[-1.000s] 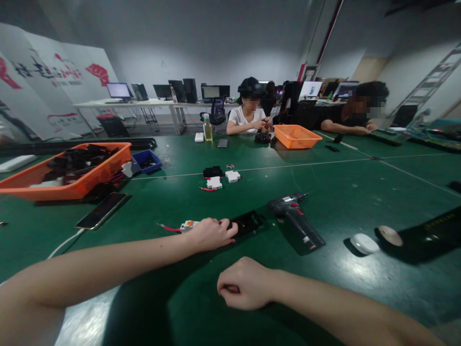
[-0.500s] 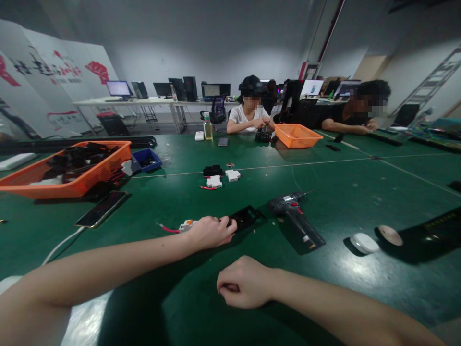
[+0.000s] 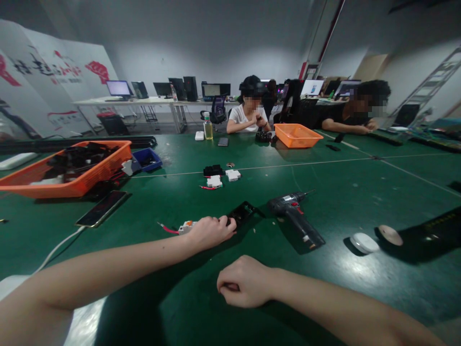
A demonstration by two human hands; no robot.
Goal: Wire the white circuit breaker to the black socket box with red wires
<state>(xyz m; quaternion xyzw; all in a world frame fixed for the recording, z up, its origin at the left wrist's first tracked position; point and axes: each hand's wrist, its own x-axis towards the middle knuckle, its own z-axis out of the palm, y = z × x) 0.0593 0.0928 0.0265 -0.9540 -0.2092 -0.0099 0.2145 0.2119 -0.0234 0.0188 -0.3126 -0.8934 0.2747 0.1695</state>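
Observation:
My left hand (image 3: 215,232) has its fingers closed on a black plastic part (image 3: 244,214), whose far end sticks out to the right, slightly raised. A white module with an orange spot (image 3: 186,227) and a red wire shows to the left of that hand, partly covered by it. My right hand (image 3: 247,282) rests curled on the green table nearer to me; whether anything is inside its fingers is hidden. Right of the black part lies a cordless drill (image 3: 296,216). Farther back sit two white modules (image 3: 233,175) and a black block (image 3: 212,170).
An orange basket of black parts (image 3: 77,185), a blue tray (image 3: 154,166) and a phone with a cable (image 3: 102,208) are at the left. A white round object (image 3: 364,243) lies right. Across the table, two people sit near another orange basket (image 3: 298,136).
The far end of the black part has tilted up a little in my left hand. My right hand has stayed put. The person in white has raised their hands.

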